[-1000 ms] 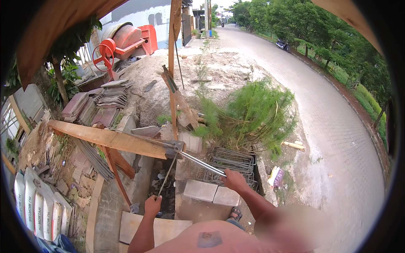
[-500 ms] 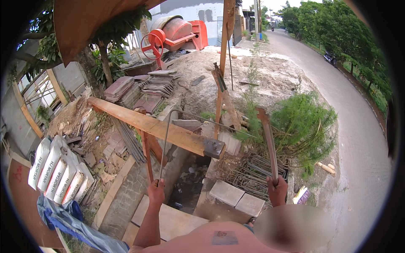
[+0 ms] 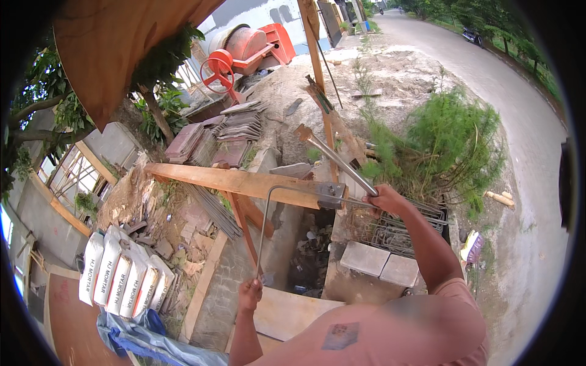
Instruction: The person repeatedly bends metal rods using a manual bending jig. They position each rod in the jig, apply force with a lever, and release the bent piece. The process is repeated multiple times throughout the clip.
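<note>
My left hand (image 3: 249, 295) is closed around the lower end of a thin steel rod (image 3: 264, 235). The rod rises, bends sharply and runs right across a dark metal block (image 3: 331, 194) on the end of a wooden beam (image 3: 244, 185). In my right hand (image 3: 386, 201) is a thick metal bar (image 3: 343, 160), tilted up to the left, with a brownish, wider far end. The rod's far end reaches close to my right hand; I cannot tell whether they touch. Below the beam stands a reddish wooden post (image 3: 241, 229).
A trench (image 3: 308, 256) with rubble runs under the beam, beside paving slabs (image 3: 363, 259). Bent steel frames (image 3: 400, 229) lie right, below a green bush (image 3: 452, 146). White bags (image 3: 125, 274) are stacked left. A cement mixer (image 3: 247, 52) and stacked tiles (image 3: 238, 128) stand behind.
My right hand has moved up and left, swinging the bar from upright to leaning left over the beam's end. The view has turned; my left hand still grips the rod.
</note>
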The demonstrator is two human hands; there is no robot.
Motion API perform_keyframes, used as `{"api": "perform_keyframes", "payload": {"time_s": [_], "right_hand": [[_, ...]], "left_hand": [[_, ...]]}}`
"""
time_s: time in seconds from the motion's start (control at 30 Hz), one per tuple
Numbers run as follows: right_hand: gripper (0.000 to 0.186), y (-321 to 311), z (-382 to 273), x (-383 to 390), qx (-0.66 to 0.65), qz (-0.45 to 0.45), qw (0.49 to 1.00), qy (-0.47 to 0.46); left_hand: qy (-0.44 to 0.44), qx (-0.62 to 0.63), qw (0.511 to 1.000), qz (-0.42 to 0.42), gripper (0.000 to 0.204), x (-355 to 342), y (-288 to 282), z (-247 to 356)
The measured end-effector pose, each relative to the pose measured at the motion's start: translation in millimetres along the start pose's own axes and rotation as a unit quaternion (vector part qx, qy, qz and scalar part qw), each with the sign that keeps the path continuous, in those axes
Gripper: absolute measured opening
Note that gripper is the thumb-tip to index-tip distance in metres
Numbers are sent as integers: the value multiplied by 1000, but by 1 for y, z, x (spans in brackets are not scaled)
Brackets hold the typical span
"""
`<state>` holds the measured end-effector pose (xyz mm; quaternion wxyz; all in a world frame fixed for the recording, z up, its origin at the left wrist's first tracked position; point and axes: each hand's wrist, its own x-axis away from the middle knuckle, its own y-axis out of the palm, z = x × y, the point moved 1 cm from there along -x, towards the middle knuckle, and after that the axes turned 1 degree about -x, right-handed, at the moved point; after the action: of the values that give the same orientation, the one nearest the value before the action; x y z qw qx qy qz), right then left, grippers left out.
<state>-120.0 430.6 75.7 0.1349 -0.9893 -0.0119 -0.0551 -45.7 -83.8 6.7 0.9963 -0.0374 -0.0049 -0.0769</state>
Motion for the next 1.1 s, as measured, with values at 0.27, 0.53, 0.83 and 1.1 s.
{"api": "perform_keyframes", "payload": {"time_s": [0.27,0.53,0.83,1.1], "right_hand": [[25,-4,44,26,76,45,994,61],[28,-51,57,70,103,145,983,52],[17,-93,80,110,117,96,987,53],[22,-103,158,120,56,133,987,69]], "left_hand": [[-36,-51,997,42,40,-5,21,-67],[-36,-308,947,85,44,-48,58,-47],[-65,-405,909,74,47,-41,90,-27],[-74,-425,892,136,45,-30,129,-2]]}}
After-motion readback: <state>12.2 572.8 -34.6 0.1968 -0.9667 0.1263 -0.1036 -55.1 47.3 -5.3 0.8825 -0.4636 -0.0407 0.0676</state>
